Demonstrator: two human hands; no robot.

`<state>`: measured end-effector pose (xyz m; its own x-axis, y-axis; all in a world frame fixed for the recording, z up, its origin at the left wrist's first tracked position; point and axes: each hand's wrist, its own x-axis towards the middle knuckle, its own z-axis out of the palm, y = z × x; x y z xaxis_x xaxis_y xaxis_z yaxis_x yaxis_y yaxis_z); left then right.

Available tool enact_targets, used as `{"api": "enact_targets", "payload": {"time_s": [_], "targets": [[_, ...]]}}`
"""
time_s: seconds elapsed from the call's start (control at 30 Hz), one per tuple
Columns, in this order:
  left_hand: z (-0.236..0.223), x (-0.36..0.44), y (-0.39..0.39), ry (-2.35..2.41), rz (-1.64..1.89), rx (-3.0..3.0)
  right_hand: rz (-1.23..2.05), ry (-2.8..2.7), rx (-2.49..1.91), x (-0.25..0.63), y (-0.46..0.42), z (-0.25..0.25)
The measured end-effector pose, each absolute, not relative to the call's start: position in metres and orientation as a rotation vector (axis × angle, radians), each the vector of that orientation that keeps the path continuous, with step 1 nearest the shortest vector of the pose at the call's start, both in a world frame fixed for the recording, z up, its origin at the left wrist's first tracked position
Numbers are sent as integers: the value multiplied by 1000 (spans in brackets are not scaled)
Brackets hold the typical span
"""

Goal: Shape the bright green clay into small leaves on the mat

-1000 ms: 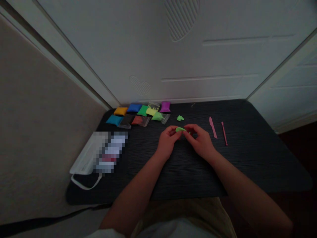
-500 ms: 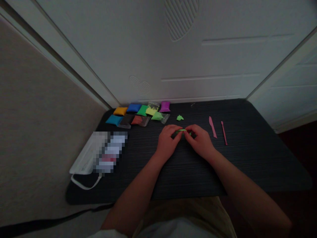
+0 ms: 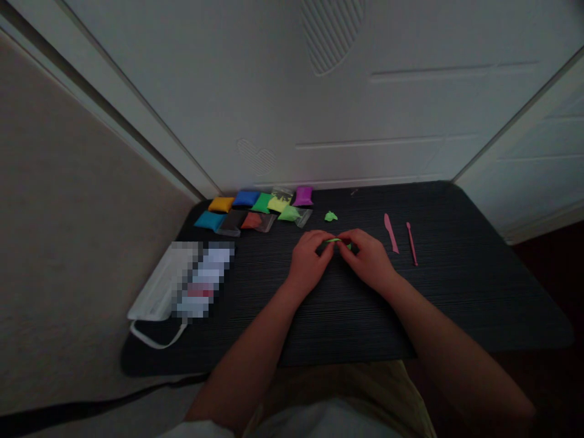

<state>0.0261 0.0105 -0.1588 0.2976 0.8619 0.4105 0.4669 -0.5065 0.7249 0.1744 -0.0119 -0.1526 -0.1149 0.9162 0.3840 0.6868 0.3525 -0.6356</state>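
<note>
A thin strip of bright green modelling clay [image 3: 334,240] is pinched between my two hands above the middle of the table. My left hand [image 3: 310,258] has its thumb and fingers closed on the strip's left part. From the other side my right hand [image 3: 365,252] grips it, with a bit of green showing among the fingertips. My fingers cover much of the clay, so its full shape is hidden. Just beyond them a small lump of the same green clay [image 3: 331,216] lies on the table.
Several clay packets [image 3: 246,198] in different colours lie at the back left. A pink plastic knife [image 3: 391,234] and a thin pink modelling tool [image 3: 412,243] rest to the right on the black table [image 3: 479,292]. At the left lies a white face mask [image 3: 157,289] beside a blurred-out item [image 3: 205,283].
Both hands keep nearly the same place and grip on the green clay. My right fingertips have shifted very slightly, and the whole view has moved a little.
</note>
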Motion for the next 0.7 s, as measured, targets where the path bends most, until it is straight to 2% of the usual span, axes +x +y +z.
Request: {"api": "enact_targets", "payload": {"time_s": [0.7], "targets": [[-159, 25, 9, 1207, 1190, 2006, 619, -1632, -1401, 169, -16, -149]]}}
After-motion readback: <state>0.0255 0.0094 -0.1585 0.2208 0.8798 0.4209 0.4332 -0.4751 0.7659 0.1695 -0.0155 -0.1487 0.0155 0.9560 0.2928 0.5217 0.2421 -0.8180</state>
